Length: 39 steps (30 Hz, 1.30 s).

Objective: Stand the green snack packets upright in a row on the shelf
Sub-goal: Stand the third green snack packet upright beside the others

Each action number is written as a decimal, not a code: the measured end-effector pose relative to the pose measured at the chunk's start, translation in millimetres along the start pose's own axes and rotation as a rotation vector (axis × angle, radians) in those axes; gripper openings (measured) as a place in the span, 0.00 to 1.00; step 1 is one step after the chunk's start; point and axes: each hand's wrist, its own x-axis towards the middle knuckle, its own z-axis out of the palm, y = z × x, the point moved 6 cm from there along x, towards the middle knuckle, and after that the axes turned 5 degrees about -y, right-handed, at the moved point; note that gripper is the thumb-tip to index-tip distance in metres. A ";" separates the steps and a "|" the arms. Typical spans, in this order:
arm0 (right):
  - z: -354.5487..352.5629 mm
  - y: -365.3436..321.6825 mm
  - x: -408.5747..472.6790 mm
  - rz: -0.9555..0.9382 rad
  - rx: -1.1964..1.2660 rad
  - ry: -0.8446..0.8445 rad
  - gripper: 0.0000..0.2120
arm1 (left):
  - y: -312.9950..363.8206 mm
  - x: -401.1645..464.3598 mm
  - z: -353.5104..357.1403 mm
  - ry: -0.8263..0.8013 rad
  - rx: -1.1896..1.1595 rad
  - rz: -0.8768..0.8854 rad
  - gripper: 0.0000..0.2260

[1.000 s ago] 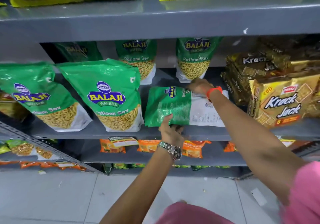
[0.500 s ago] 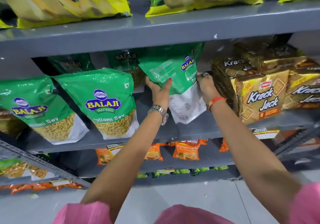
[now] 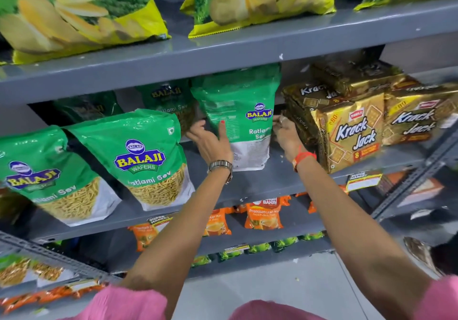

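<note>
Lowered since half a second ago, the green packet (image 3: 238,111) now stands upright on the shelf (image 3: 272,183), left of the biscuit packs (image 3: 352,136). Left hand (image 3: 210,143) grips its left edge; right hand (image 3: 285,133) pinches its right. Seat the base flat before releasing.

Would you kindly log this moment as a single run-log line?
state: green packet upright on shelf | left hand: holds its left side | right hand: pinches its right edge
</note>
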 end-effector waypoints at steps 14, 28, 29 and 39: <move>27.8 29.5 -31.6 0.037 -0.020 -0.064 0.24 | 2.3 -24.2 23.2 -0.167 -0.020 0.066 0.31; 12.2 6.7 16.6 0.069 0.175 -0.090 0.05 | -32.0 26.5 24.4 -0.300 -0.448 -0.101 0.22; 12.9 6.6 19.3 0.081 0.190 -0.091 0.05 | -28.9 28.6 26.1 -0.307 -0.497 -0.113 0.26; 16.3 7.7 21.6 0.031 0.203 -0.146 0.13 | -42.4 17.1 41.0 -0.254 -0.819 -0.334 0.19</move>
